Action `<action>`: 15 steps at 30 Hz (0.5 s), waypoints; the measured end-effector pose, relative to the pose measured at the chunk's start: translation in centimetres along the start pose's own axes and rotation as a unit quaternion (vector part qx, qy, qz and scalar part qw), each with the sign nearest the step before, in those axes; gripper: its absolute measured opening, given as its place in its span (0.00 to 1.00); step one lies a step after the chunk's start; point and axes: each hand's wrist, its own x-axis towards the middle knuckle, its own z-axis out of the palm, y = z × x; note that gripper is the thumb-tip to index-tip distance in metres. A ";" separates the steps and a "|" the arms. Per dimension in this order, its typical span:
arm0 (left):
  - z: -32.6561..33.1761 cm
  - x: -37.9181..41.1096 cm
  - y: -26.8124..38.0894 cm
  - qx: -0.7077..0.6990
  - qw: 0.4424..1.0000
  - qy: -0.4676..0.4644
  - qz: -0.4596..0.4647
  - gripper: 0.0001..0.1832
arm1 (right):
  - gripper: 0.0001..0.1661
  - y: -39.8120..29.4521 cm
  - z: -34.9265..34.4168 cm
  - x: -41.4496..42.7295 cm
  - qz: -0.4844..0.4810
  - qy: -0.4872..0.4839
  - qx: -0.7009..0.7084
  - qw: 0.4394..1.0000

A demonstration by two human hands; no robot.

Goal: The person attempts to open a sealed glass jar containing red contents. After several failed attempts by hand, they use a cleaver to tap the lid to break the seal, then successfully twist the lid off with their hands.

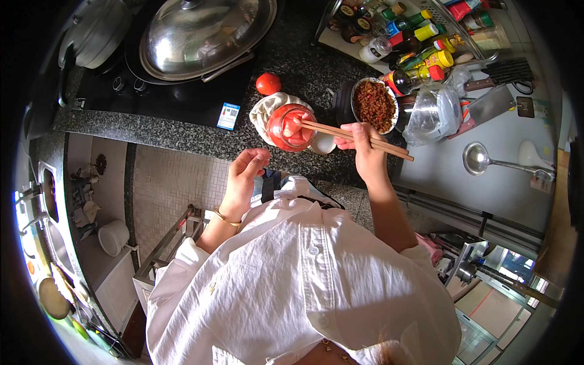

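In my right hand (pixel 367 148) is a pair of wooden chopsticks (pixel 335 132), their tips in the mouth of a glass jar (pixel 279 132) filled with reddish pieces in red liquid. My left hand (pixel 248 171), fingers curled and a bracelet on the wrist, hovers just below the jar without touching it; nothing shows in it. A pale cloth (pixel 262 107) lies beside and partly behind the jar. Right of the jar sits a round lid (pixel 323 143), under the chopsticks. Above it is a red tomato (pixel 268 84). A bowl of chopped reddish-brown food (pixel 375 105) stands near my right hand.
A wok with a domed metal lid (pixel 205 36) sits on the black cooktop (pixel 175 102). Bottles and jars fill a rack (pixel 410 41) at the back right. A cleaver (pixel 492 107), a plastic bag (pixel 431 116) and a metal ladle (pixel 476 159) lie at the right.
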 end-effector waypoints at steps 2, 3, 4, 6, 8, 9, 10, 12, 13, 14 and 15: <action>0.0 0.0 0.0 -0.001 1.000 -0.002 0.001 0.11 | 0.21 0.4 0.0 0.0 -0.003 0.034 0.003 0.999; 0.1 0.0 0.0 -0.001 1.000 -0.001 -0.001 0.11 | 0.21 0.6 0.1 0.0 0.002 0.044 0.010 0.999; 0.1 0.0 0.0 -0.002 1.000 0.001 -0.003 0.11 | 0.21 0.7 0.1 -0.1 0.006 0.054 0.017 0.998; 0.2 0.1 0.0 0.008 1.000 -0.001 -0.007 0.12 | 0.21 0.7 0.2 -0.2 0.022 0.079 0.055 0.995; 0.3 0.0 0.2 0.014 1.000 -0.002 -0.009 0.12 | 0.20 0.5 0.1 -0.5 0.042 0.110 0.118 0.986; 0.5 -0.1 0.5 0.015 1.000 0.000 -0.006 0.12 | 0.21 0.2 -0.3 -0.5 0.034 0.100 0.158 0.982; 0.6 -0.2 0.6 0.016 1.000 0.002 -0.004 0.12 | 0.21 -0.4 -1.0 -0.7 0.025 0.089 0.199 0.976; 0.7 -0.5 0.4 -0.017 1.000 0.004 -0.026 0.11 | 0.23 -2.5 -2.1 -1.3 0.002 0.084 0.278 0.957; 0.8 -0.6 0.7 -0.043 0.998 0.002 -0.041 0.10 | 0.24 -4.5 -2.5 -1.7 -0.011 0.088 0.318 0.944; 0.9 -1.0 1.3 -0.166 0.982 -0.007 -0.086 0.10 | 0.24 -6.9 -2.6 -2.3 0.030 0.117 0.416 0.901; 0.7 -1.2 1.3 -0.272 0.951 -0.043 -0.144 0.14 | 0.25 -8.9 -2.5 -2.9 0.071 0.139 0.506 0.848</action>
